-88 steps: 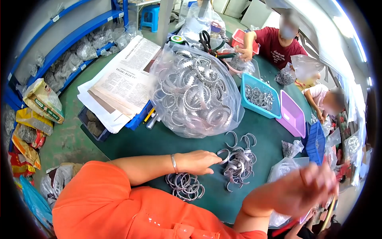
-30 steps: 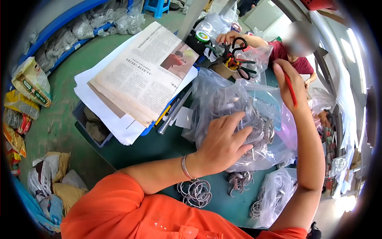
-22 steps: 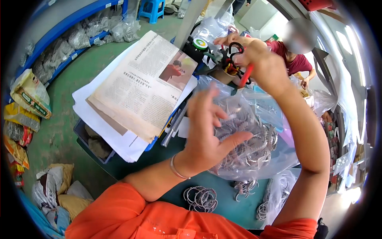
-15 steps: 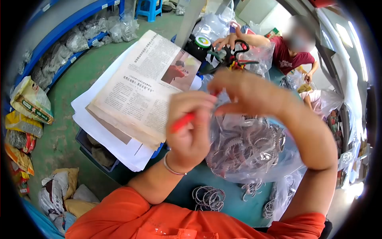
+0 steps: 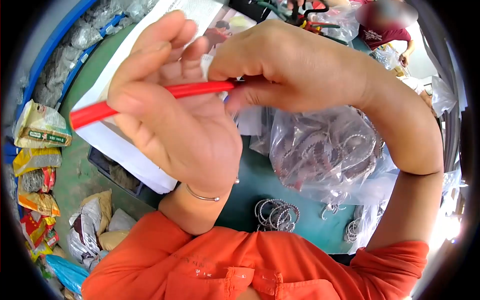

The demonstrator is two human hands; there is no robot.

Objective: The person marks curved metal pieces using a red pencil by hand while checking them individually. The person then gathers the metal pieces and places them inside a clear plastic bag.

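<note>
Red, slender, pen-like rod (image 5: 202, 89) at ten o'clock: your left hand (image 5: 187, 127) and right hand (image 5: 305, 67) both pinch it; two-handed handling seems underway, calling for steady grips.

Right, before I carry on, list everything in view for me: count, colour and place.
pen: one, red, upper left
table: one, green, centre
loose bangles: two piles, silver, table's near side
large bag: one, clear, right of centre, bangles inside
small bag: one, clear, lower right
papers: several, white, behind the pen
bin: one, dark, table's left edge
tools: several, mixed colours, top
co-worker: one clearly, maroon shirt, top right
shelf: one, blue, upper left
sacks: several, mixed colours, left
bracelet: one, silver, left wrist
shirt: one, orange, bottom
left hand: one, bare, around the pen
right hand: one, bare, at the pen's dark end
</note>
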